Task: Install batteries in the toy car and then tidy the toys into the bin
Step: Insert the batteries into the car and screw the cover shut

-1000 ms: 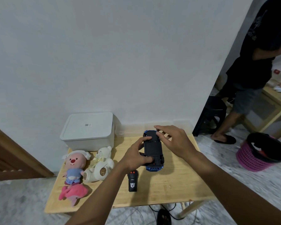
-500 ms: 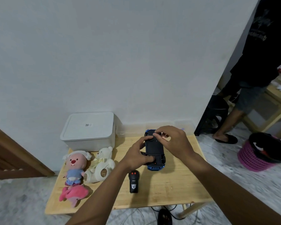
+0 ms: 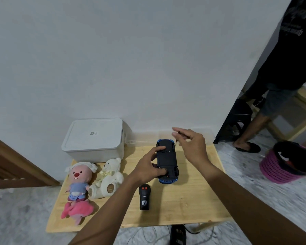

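The blue toy car (image 3: 167, 160) lies upside down on the wooden table (image 3: 193, 200), its black underside facing up. My left hand (image 3: 148, 169) grips it from the left, with the index finger on the far end and the thumb on the near end. My right hand (image 3: 190, 144) hovers just above and to the right of the car's far end and pinches a thin dark tool (image 3: 177, 138) that points down. The white bin (image 3: 94, 140) stands at the table's back left with its lid on.
A black remote (image 3: 144, 197) lies in front of the car. A pink-faced plush (image 3: 78, 177), a white bear (image 3: 108, 177) and a pink plush (image 3: 76, 210) lie at the left. A person (image 3: 281, 76) stands at the right, beside a black stool (image 3: 237, 119) and a pink basket (image 3: 288, 161).
My right hand has lifted off the car's far end and moved up and to the right, with the thin tool in its fingers. My left hand still grips the car.
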Tool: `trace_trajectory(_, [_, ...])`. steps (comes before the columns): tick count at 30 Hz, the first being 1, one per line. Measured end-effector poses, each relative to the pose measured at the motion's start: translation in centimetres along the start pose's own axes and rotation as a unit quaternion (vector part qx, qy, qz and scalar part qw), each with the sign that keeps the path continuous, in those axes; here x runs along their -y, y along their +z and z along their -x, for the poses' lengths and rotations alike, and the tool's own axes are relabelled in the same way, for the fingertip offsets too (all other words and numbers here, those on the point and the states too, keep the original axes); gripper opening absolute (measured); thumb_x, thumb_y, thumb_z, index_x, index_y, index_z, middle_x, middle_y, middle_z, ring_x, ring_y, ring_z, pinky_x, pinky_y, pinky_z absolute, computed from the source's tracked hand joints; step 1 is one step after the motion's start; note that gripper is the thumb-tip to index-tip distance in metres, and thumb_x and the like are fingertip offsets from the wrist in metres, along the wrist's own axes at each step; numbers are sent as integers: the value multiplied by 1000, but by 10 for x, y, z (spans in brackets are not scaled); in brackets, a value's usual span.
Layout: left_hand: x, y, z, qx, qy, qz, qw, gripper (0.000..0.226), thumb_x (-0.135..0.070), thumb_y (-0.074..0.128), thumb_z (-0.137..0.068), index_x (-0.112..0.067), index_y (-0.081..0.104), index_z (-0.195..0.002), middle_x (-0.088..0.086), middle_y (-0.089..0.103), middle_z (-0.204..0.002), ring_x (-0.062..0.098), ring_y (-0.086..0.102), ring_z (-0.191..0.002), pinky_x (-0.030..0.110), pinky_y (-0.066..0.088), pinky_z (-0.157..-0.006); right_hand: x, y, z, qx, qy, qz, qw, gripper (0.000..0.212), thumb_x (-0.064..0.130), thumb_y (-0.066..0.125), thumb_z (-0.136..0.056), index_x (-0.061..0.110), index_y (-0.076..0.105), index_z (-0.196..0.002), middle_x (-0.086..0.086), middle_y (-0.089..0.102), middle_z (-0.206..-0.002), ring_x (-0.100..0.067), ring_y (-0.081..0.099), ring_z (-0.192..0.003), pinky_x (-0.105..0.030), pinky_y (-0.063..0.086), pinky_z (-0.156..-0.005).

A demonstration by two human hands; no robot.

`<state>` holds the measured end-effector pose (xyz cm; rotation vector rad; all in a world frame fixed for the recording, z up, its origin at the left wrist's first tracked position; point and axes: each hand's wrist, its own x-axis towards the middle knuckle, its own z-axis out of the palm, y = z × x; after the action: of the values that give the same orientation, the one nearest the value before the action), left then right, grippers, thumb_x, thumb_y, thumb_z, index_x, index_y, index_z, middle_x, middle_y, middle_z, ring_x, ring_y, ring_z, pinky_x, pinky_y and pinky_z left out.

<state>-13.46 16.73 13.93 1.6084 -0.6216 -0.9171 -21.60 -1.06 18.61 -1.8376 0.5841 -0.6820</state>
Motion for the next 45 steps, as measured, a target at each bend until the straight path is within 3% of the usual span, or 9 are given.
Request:
trace_trajectory(7, [14, -7, -16, -18, -20, 4, 1000, 78, 7, 76, -80, -38, 51, -139, -1, 57, -134, 19, 73, -89, 45, 64, -80, -52, -16, -24, 97, 185, -17, 978, 25, 17, 65, -98, 11, 71, -121, -3, 67, -77, -16, 64, -72, -39, 62, -79])
trace_trajectory(13, [36, -6, -33, -31, -42, -8, 999, 78, 5, 77, -81, -44, 52, -137, 0, 57, -134, 18, 73, -91, 48, 63, -83, -114, -11, -17, 86, 303, -37, 948, 15, 2, 72, -88, 1, 70, -102, -23, 74, -89, -25, 69, -70, -39, 63, -72])
trace_trajectory(16, [46, -5, -39, -35, -52, -10, 998, 79, 5, 77, -81, -45, 52, -136, 0, 57, -135, 16, 72, -93, 41, 63, -80, -132, -2, -19, 103, 331, -36, 937, 4, 9, 62, -98, 7, 65, -100, -20, 71, -96, -22, 65, -71, -45, 62, -80])
trace_trajectory(18, [50, -3, -43, -35, -49, -13, 998, 79, 6, 77, -80, -44, 52, -136, 3, 56, -137, 15, 69, -100, 33, 61, -76, -129, 6, -21, 109, 344, -24, 932, 9, 13, 51, -102, 13, 61, -101, -13, 64, -95, -18, 56, -71, -38, 58, -70])
trace_trajectory(22, [55, 0, -52, -43, -52, 4, 998, 78, 7, 76, -81, -43, 53, -136, 4, 57, -137, 20, 69, -98, 37, 62, -77, -118, 12, -20, 122, 188, 72, 972, 11, 22, 60, -96, 29, 66, -102, 2, 53, -74, -18, 51, -70, -30, 42, -64])
trace_trajectory(25, [52, 2, -60, -50, -41, 8, 998, 79, 5, 78, -79, -46, 54, -134, 2, 58, -136, 21, 68, -105, 38, 62, -80, -117, 12, -18, 173, 103, 126, 972, 34, 39, 73, -87, 52, 64, -117, 15, 65, -103, -3, 60, -102, -24, 47, -88])
trace_trajectory(28, [48, 5, -66, -53, -31, 4, 998, 82, 1, 81, -78, -50, 53, -137, -6, 59, -138, 23, 62, -120, 42, 61, -91, -116, 10, -21, 208, 95, 130, 965, 44, 42, 73, -85, 58, 59, -124, 22, 63, -129, -5, 56, -123, -32, 46, -103])
trace_trajectory(39, [37, 14, -68, -56, -1, -16, 998, 68, -18, 56, -104, -50, 26, -156, -12, 51, -150, 11, 48, -140, 44, 59, -95, -101, 10, -34, 239, 168, -33, 956, 45, 54, 78, -79, 50, 60, -119, 2, 69, -121, -8, 62, -119, -37, 57, -94])
trace_trajectory(45, [27, 24, -68, -25, -38, 56, 997, 62, -33, 47, -108, -63, 16, -152, -7, 62, -140, 16, 64, -125, 45, 58, -97, -89, 7, -41, 255, 156, -32, 954, 30, 41, 64, -96, 42, 61, -126, 5, 72, -118, 0, 69, -101, -17, 56, -79])
